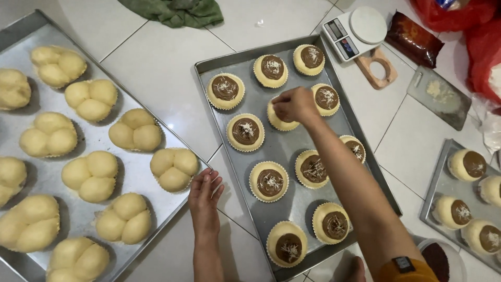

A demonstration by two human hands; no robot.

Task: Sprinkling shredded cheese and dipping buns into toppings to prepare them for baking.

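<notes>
Right forearm nearest; right hand (295, 104) pinched shut above bun (280, 119) on middle tray (219, 62), contents hidden. Sprinkle evenly over centre. Left hand (205, 196) flat, open, empty, resting near plain-bun tray (21, 31). Scale (355, 31) beyond fingertips.

1. A home baking spot set up on a white tiled floor (167, 68).
2. Metal trays (209, 65) of dough buns (93, 99) lie on it.
3. A kitchen scale (355, 31), a scraper (439, 97) and a green cloth (175, 11) lie nearby.
</notes>
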